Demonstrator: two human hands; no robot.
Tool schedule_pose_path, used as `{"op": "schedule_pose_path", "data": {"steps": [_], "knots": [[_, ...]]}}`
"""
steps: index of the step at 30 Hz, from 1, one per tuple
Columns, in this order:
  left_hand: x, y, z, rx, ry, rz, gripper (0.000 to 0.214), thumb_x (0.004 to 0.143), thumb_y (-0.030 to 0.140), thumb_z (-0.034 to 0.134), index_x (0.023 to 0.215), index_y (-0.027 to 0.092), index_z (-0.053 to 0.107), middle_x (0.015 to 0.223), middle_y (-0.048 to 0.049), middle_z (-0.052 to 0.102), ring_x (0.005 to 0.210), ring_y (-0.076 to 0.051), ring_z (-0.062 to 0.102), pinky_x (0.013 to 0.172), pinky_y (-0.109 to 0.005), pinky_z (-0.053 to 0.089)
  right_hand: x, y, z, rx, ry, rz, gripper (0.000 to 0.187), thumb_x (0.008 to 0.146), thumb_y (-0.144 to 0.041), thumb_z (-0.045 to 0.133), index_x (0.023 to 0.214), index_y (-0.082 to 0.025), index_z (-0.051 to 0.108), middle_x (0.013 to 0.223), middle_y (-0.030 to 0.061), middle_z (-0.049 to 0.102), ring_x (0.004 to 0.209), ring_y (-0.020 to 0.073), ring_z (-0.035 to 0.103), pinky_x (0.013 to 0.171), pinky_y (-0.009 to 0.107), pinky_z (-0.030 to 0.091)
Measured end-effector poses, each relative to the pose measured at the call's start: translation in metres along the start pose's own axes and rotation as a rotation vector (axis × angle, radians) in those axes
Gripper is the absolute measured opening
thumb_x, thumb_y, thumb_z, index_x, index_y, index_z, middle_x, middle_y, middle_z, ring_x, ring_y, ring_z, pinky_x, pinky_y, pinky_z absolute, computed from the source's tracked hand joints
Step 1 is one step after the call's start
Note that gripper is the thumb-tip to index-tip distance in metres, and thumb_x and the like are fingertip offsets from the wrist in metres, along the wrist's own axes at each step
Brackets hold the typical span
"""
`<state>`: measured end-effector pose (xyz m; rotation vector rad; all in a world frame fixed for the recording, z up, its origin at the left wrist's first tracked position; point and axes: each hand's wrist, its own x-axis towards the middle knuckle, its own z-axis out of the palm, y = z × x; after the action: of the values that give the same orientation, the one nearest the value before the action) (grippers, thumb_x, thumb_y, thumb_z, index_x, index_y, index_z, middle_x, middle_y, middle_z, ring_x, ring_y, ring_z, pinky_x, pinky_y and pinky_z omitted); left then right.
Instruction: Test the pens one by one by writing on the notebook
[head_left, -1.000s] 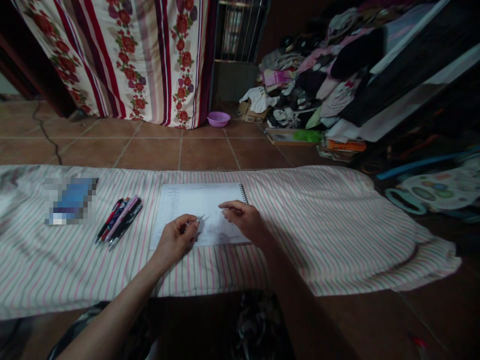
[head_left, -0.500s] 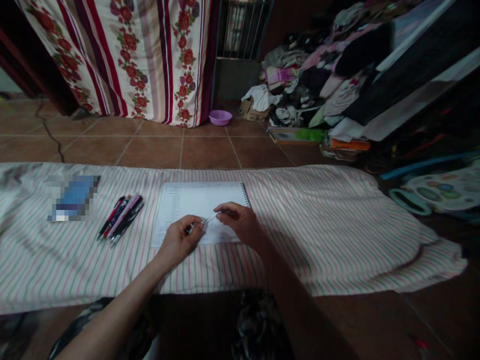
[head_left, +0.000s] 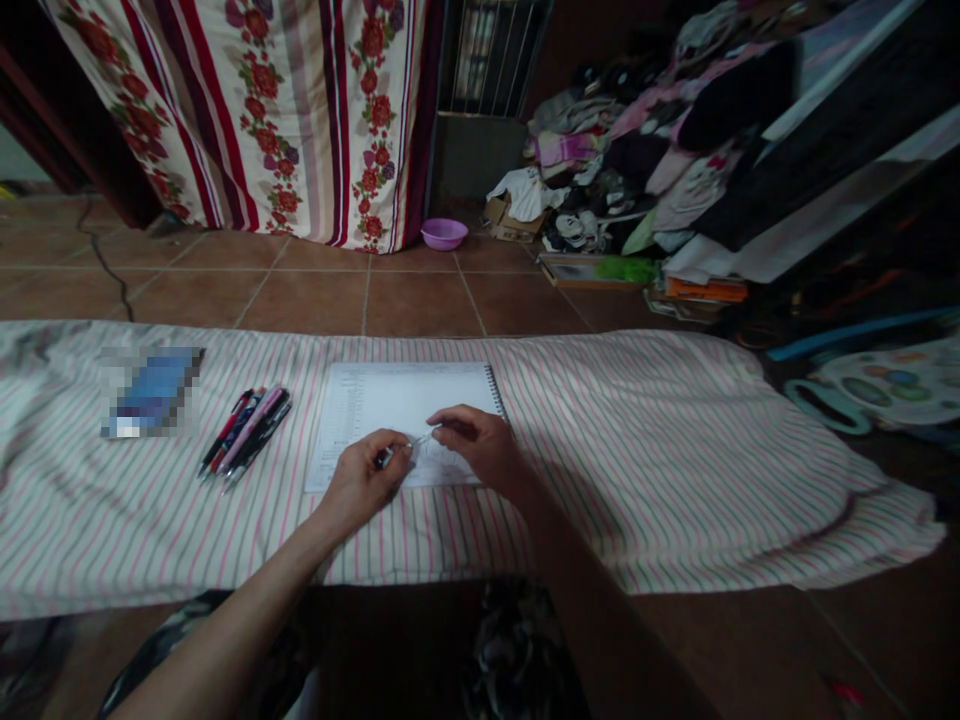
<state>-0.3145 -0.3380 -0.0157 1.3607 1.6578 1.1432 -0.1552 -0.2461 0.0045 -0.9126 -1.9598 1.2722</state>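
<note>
A spiral-bound notebook [head_left: 420, 390] lies on the striped cloth, with a blank upper page area and printed lines down its left side. Over its lower part, my left hand [head_left: 373, 470] is closed in a pinch on a slim pen-like object [head_left: 385, 458], dark and silvery where it shows at the fingers. My right hand [head_left: 480, 447] pinches the pale, thin far end of what seems the same object, its fingertips just apart from the left ones. Fingers hide most of it. Left of the notebook lies a bunch of several pens [head_left: 246, 435], red, pink and dark.
A blurred-out blue phone-like item [head_left: 156, 392] lies at the left of the striped cloth [head_left: 675, 450]. Beyond, on the tiled floor [head_left: 420, 300], are a purple basin [head_left: 444, 234], a floral curtain [head_left: 315, 120] and a heap of clothes [head_left: 600, 150].
The view has shifted very slightly. Both hands keep almost the same pose over the notebook, the fingertips perhaps a touch closer together. Nothing has been let go.
</note>
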Motion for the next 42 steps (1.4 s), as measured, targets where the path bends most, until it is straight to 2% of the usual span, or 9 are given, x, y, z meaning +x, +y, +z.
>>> {"op": "schedule_pose_path", "data": {"steps": [22, 42], "knots": [[0.0012, -0.0066, 0.0016, -0.011, 0.012, -0.003, 0.024, 0.079, 0.039, 0.053, 0.083, 0.017, 0.062, 0.055, 0.0027, 0.051, 0.050, -0.010, 0.044, 0.049, -0.022, 0.036, 0.0000, -0.0001, 0.0013, -0.034, 0.005, -0.026, 0.013, 0.073, -0.026, 0.061, 0.083, -0.020, 0.068, 0.079, 0.0010, 0.067, 0.071, 0.0126, 0.059, 0.066, 0.025, 0.045], [0.0004, -0.0030, -0.0002, 0.038, -0.007, 0.023, 0.023, 0.081, 0.037, 0.052, 0.085, 0.017, 0.063, 0.061, 0.0011, 0.056, 0.052, -0.010, 0.047, 0.050, -0.022, 0.037, -0.0016, -0.0057, 0.0053, -0.055, -0.039, -0.047, 0.011, 0.075, -0.022, 0.060, 0.083, -0.019, 0.067, 0.079, 0.0017, 0.065, 0.074, 0.0129, 0.060, 0.069, 0.025, 0.046]]}}
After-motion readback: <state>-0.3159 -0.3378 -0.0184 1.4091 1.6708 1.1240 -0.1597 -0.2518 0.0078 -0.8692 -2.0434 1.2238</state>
